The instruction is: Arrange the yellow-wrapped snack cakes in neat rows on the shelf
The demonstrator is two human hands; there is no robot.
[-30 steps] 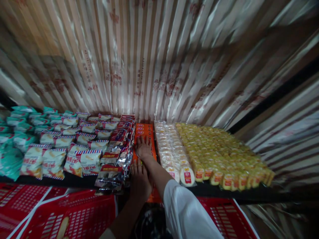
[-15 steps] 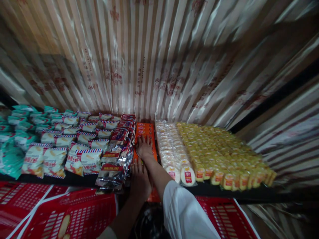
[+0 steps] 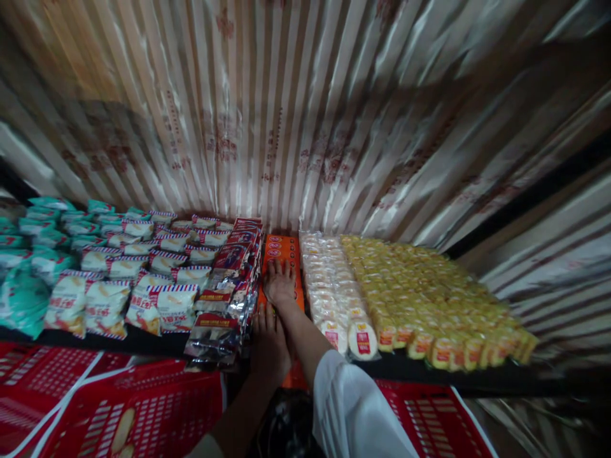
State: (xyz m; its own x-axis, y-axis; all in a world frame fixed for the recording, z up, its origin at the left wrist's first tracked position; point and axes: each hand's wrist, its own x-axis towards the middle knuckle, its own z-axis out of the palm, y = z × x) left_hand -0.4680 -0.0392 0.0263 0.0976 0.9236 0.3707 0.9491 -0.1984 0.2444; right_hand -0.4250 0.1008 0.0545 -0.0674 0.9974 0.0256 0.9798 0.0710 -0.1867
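A row of orange printed packages runs from the back of the shelf to its front edge. My right hand lies flat on top of the row, with its fingers spread toward the back. Nearer the front, my left hand rests with fingers stretched forward against the left part of the same row, just behind my right wrist. Neither hand is wrapped around anything. Red and silver foil packets stand in overlapping layers directly left of my left hand. To the right are clear-wrapped round white cakes.
Yellow-wrapped cakes fill the right side of the shelf. White snack bags and green bags line the left. Red baskets sit below the dark shelf edge. Striped printed sheeting hangs behind.
The view has shifted very slightly, so the goods sit a little further right. Both hands stay in nearly the same place on the orange packages.
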